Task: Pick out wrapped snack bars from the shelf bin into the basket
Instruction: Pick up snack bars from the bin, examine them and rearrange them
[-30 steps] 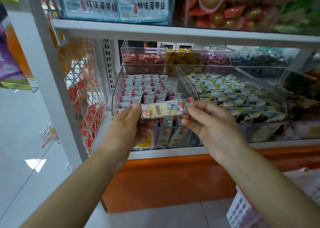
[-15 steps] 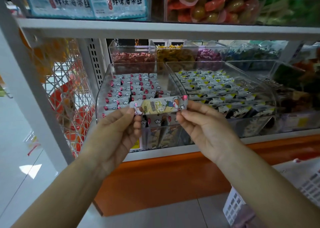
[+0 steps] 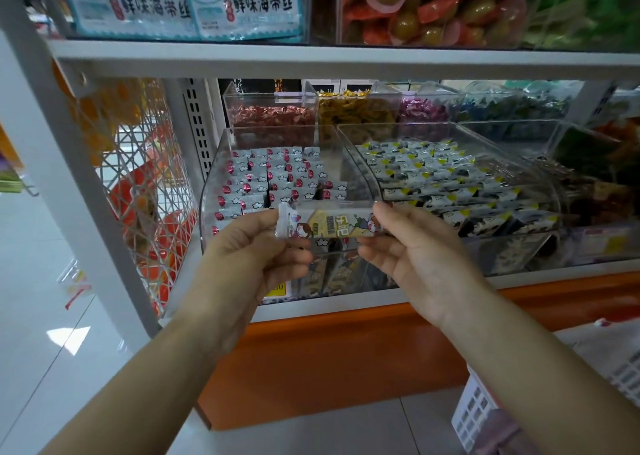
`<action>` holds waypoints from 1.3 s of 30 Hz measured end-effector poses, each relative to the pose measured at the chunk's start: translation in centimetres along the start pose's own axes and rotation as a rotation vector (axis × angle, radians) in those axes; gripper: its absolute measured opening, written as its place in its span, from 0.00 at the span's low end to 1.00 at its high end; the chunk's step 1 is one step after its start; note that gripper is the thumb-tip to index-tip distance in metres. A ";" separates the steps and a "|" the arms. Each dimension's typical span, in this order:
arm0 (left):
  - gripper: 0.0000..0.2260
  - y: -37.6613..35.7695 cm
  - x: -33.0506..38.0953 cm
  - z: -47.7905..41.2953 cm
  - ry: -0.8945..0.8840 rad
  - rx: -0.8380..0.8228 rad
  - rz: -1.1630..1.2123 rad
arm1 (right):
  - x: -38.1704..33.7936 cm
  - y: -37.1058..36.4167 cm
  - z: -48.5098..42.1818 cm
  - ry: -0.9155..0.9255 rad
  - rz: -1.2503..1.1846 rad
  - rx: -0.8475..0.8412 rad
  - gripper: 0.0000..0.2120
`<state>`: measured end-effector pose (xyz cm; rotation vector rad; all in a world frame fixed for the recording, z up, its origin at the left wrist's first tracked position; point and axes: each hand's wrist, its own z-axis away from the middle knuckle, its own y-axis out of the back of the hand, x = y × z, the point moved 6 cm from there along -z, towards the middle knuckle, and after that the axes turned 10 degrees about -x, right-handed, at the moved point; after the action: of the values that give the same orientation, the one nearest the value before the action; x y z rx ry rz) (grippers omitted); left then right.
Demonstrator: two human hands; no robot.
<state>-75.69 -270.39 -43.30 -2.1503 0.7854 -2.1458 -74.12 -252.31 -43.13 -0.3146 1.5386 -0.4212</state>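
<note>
**Desk:** What are the hands doing?

**Photographer:** Both hold one wrapped snack bar [image 3: 329, 227] level between them. The left hand [image 3: 249, 259] pinches its crimped left end between thumb and curled fingers. The right hand [image 3: 414, 257] pinches the right end the same way.

**Desk:** Where is the bar?

**Photographer:** In the air, just in front of the clear shelf bin [image 3: 207, 195], at its front wall. The bin sits at the left end of the shelf [image 3: 346, 304], against the front edge. More bars [image 3: 277, 177] of the same kind stand in rows inside it.

**Desk:** And around that?

**Photographer:** A second clear bin [image 3: 550, 209] touches it on the right, filled with yellow-marked packets [image 3: 433, 174]. Smaller bins of sweets line the shelf's back edge. The white basket [image 3: 472, 413] stands on the floor at lower right, below the shelf and well apart from the bar.
</note>
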 end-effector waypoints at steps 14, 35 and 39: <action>0.17 -0.5 1.2 0.4 -0.120 0.003 -0.307 | -1.0 -0.9 0.1 0.159 0.318 -0.158 0.05; 0.10 -0.3 0.5 0.6 -0.008 0.040 -0.354 | -1.1 -1.7 0.6 0.269 0.541 -0.112 0.10; 0.16 -1.0 1.1 0.7 -0.108 -0.023 -0.527 | -1.0 -1.1 0.2 0.251 0.521 -0.056 0.10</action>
<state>-74.70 -270.10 -41.98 -2.6956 0.2489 -2.1941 -74.00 -252.89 -41.76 0.1062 1.8059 -0.0047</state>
